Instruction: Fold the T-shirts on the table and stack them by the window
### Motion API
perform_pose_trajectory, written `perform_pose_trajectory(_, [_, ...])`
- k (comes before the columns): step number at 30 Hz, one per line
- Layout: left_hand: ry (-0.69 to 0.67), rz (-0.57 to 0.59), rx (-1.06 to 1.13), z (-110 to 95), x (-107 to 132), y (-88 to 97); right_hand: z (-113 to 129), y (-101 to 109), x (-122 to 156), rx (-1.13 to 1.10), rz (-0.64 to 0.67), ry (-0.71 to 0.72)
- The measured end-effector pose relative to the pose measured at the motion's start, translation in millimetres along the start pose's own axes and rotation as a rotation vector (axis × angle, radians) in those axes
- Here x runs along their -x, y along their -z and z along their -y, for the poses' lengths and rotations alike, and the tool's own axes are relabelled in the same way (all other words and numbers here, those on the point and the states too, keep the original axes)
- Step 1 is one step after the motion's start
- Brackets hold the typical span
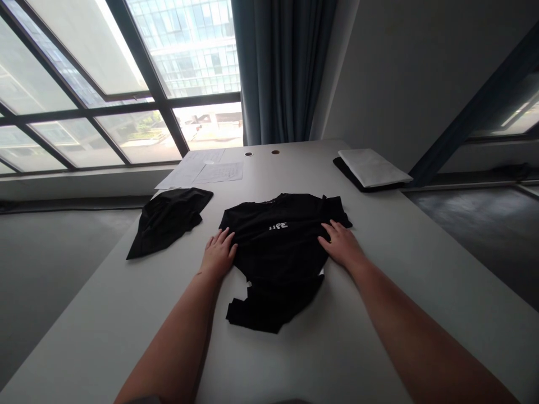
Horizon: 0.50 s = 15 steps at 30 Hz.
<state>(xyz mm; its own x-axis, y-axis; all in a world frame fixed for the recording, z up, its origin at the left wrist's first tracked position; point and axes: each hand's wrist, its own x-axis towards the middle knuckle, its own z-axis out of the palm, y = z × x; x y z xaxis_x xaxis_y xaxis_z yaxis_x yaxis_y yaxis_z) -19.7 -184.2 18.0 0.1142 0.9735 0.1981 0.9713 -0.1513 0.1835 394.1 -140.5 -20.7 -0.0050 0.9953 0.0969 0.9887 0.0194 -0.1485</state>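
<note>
A black T-shirt (282,247) with small white lettering on its chest lies on the white table (269,376). Its neckline points away from me, and its lower part is bunched and uneven towards me. My left hand (219,251) rests at the shirt's left side, fingers stretched out over the edge of the cloth. On the opposite side my right hand (340,242) touches the cloth just below the right sleeve, its fingers spread. Neither hand grips the fabric visibly.
A second black cloth (168,219) lies crumpled near the table's left edge. Papers (219,172) are spread at the far left. A white folded item (374,167) sits on something black at the far right. Beyond are a curtain (282,73) and windows.
</note>
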Motion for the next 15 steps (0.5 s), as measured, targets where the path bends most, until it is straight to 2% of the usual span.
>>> perform_pose_trajectory(3, [0.266, -0.054, -0.054, 13.6, -4.1, -2.9, -0.2, -0.1, 0.0, 0.008, 0.001, 0.003])
perform_pose_trajectory(5, [0.378, -0.100, -0.053, 24.7, -6.2, -1.3, -0.3, -0.1, -0.2, 0.014, 0.000, -0.001])
perform_pose_trajectory(9, [0.487, -0.157, 0.062, 43.9, -9.3, 0.9, -0.8, -0.3, -0.9, 0.016, -0.003, -0.004])
perform_pose_trajectory(13, [0.645, -0.300, 0.166, 59.4, -12.2, 1.8, -1.2, -0.1, -1.5, 0.013, 0.000, 0.000])
perform_pose_trajectory(15, [0.664, -0.418, 0.204, 61.3, -12.2, 3.7, -0.9, 0.1, -1.5, 0.013, -0.001, 0.001])
